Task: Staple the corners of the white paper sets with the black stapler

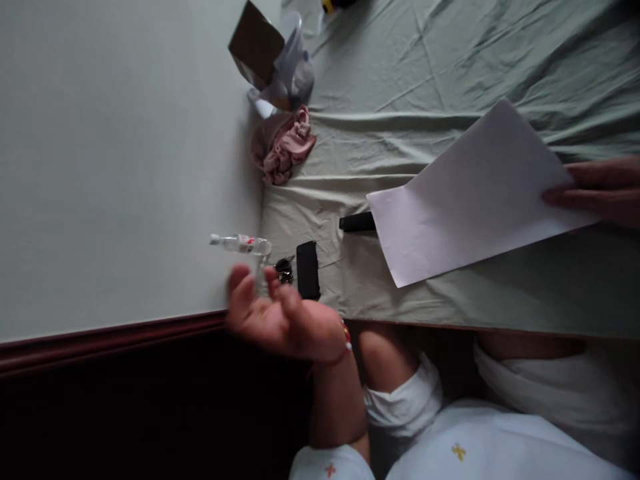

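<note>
My right hand point(595, 190) has its fingers clamped on the paper point(470, 193) above the bed point(450, 67); my left hand point(285, 320) hovers near the bed's edge, fingers apart, holding nothing.

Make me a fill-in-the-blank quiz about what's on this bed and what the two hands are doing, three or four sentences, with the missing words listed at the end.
1. The right hand pinches a sheet of ____ paper over the pale green bedsheet.
2. The left hand, palm up and open, holds ____.
3. The crumpled cloth by the wall is ____ in colour.
4. The small clear plastic bottle has a ____ label.

Missing words: white; nothing; pink; red
</note>
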Demonstrator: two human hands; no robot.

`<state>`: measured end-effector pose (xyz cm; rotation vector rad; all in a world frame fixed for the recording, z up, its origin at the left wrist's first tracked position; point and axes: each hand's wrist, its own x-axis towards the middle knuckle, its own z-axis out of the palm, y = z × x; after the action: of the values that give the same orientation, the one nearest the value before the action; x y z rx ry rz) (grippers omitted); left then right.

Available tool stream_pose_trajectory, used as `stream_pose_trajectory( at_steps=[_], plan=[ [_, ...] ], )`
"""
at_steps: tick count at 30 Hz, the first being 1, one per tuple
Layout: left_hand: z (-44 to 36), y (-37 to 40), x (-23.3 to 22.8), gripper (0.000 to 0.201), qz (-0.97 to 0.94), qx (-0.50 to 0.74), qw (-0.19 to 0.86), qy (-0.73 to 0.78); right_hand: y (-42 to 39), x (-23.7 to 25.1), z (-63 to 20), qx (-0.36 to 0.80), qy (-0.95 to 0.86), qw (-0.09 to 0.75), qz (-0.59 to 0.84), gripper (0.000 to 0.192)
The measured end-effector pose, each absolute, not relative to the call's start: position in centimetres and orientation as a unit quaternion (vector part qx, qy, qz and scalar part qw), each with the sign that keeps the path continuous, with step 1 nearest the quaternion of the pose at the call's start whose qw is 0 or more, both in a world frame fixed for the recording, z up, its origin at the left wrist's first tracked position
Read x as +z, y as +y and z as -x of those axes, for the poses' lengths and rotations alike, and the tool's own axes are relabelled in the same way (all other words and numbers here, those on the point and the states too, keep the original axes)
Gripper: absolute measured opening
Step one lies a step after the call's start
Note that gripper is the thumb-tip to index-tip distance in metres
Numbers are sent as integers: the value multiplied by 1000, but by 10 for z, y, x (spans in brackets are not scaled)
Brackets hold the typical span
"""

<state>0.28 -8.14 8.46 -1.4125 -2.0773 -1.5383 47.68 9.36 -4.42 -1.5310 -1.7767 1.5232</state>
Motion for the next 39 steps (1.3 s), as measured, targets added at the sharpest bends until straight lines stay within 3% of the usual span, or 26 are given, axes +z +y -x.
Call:
stream_pose_trajectory(
  at_steps=[2, 6, 10, 13, 19, 23, 29, 39],
  plan=[
    [19, -79, 68, 41, 462, -473, 128, -740, 94, -37, -445, 553, -624, 169, 526, 82],
    [71, -78, 35, 52, 377, -159, 50, -911, 88, -18, -426, 593, -619, 185, 480, 76],
    [86, -76, 21, 75, 360, -100, 25, -927, 84, -14, -428, 609, -606, 226, 459, 68],
    [84, -66, 18, 80, 343, -67, 7, -937, 85, -21, -428, 615, -601, 242, 448, 63],
    [93, -49, 17, 67, 334, -38, 8, -942, 87, -27, -427, 636, -593, 244, 428, 60],
    [96, -49, 16, 68, 327, -36, 14, -944, 86, -26, -427, 636, -597, 245, 423, 59],
    [96, -49, 15, 59, 312, -46, 13, -949, 88, -30, -426, 656, -587, 245, 406, 68],
    [78, -66, 41, 62, 346, -193, 22, -918, 86, -24, -426, 670, -587, 240, 387, 50]
  ],
)
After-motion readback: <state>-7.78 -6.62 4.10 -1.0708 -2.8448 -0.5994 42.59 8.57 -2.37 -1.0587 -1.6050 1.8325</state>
